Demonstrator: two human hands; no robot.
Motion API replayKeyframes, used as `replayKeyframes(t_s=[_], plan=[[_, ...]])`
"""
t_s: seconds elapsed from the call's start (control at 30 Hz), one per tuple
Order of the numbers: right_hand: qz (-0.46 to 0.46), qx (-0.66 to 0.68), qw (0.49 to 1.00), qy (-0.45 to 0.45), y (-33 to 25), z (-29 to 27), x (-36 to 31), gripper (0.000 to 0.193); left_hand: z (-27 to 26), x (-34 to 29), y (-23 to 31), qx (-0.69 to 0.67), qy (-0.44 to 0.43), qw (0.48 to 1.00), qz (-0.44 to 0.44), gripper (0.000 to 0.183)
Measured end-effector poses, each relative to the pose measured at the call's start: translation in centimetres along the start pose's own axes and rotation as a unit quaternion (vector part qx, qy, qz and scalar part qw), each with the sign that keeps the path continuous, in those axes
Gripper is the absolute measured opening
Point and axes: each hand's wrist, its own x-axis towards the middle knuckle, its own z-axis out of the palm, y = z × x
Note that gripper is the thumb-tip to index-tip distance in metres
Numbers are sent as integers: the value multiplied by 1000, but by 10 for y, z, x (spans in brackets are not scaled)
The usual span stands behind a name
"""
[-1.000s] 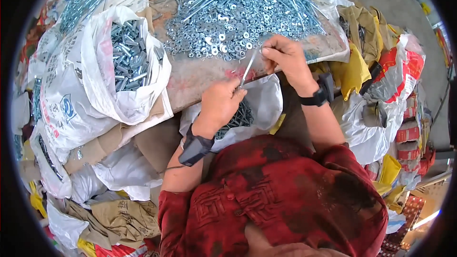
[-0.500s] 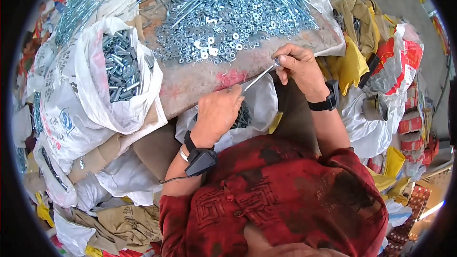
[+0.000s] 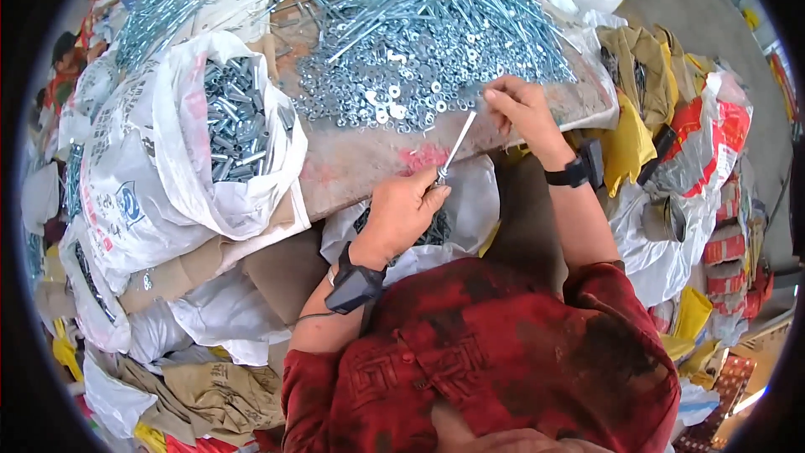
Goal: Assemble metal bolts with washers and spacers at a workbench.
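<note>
Thumb and fingers of my left hand (image 3: 402, 211) are closed around one end of a thin metal rod (image 3: 459, 141). The rod tilts up and to the right over the table's near edge. Small metal rings sit on it close to my left fingertips. My right hand (image 3: 521, 114) is raised just beyond the rod's far tip, apart from it, with thumb and forefinger pinched. Whatever it holds, if anything, is too small to make out. In front of both hands lies a heap of loose nuts and washers (image 3: 394, 75), with a pile of long threaded rods (image 3: 470, 0) behind it.
On the left of the table (image 3: 335, 164) stands an open white woven sack (image 3: 159, 176) full of metal sleeves (image 3: 236, 126). Below the table edge, a white bag (image 3: 470, 201) holds dark metal parts. Yellow and brown sacks (image 3: 633, 117) and a metal cup (image 3: 662, 220) are at the right.
My right hand has come away from the rod's tip. My left hand has moved slightly right and down, turning the rod steeper, and rings now show near its fingers. The view has shifted a little.
</note>
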Motion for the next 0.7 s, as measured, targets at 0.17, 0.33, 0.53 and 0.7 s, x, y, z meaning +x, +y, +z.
replayKeyframes(t_s=[0.17, 0.33, 0.53, 0.7], plan=[[-26, -587, 798, 135, 25, 4, 30, 20, 3, 0, -25, -242, -13, 960, -141, 18], [4, -611, 773, 171, 26, 9, 31, 12, -1, 0, -19, -145, 3, 985, -98, 20], [-37, -22, 991, 128, -29, 32, 0, 13, -10, -2, -2, 2, 14, 997, -70, 23], [-42, 161, 984, 57, -49, 53, -26, 10, -7, -2, 0, -24, -16, 999, -46, 21]])
